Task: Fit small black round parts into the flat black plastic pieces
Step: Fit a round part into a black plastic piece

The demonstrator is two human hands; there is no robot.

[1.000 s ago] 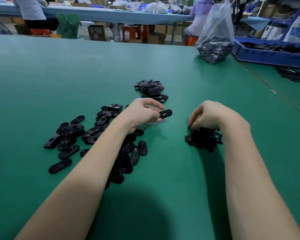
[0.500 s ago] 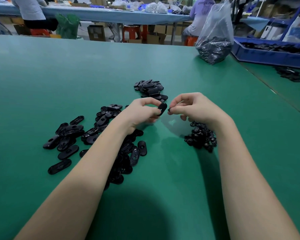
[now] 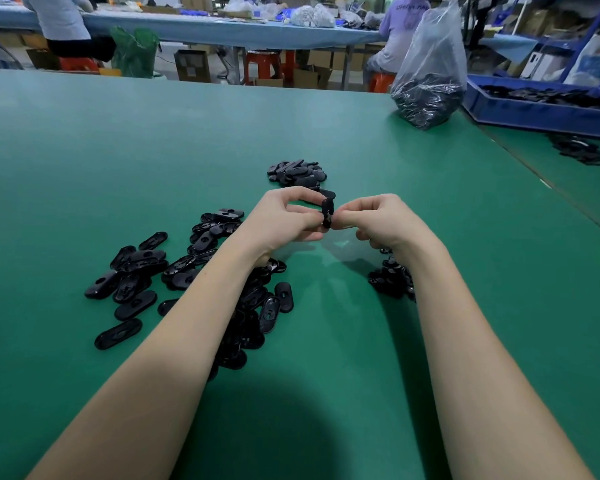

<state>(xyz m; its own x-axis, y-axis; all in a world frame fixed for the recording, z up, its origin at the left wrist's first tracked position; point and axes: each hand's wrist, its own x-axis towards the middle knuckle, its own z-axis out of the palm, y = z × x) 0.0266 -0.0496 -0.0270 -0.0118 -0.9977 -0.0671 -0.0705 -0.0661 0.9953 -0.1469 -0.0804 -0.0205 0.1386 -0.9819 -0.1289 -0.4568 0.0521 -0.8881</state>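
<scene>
At centre of green felt-like table top (image 3: 153,140), just above mid-view: left hand (image 3: 284,216) and right hand (image 3: 381,220) raised off the surface, meeting fingertip to fingertip. Left hand pinching one flat black oval plastic piece (image 3: 327,212), held on edge between thumb and curled fingers. Right hand curled, fingertips pressed against the same piece; presumably pushing in a small round part, though that part too hidden behind the fingers to confirm.

Toward 9 o'clock from the hands, partly under the left forearm: large loose scatter of flat black oval pieces with holes (image 3: 142,271), apparently the stock not yet fitted. At 12 o'clock, just beyond the hands: smaller heap of similar black ovals (image 3: 297,173), probably the finished ones, though not certain at this size. At 4 o'clock, beside the right wrist: little mound of small black round parts (image 3: 388,278).

Judged progress: early to middle. One fitting under way, a modest finished heap, far more pieces waiting at 9 o'clock.

At 1 o'clock, far across the table: clear plastic bag of black parts (image 3: 430,74). At 2 o'clock: blue plastic tray of black pieces (image 3: 534,114). Beyond, at 12 o'clock: other seated workers at a long blue-covered bench (image 3: 222,26).
</scene>
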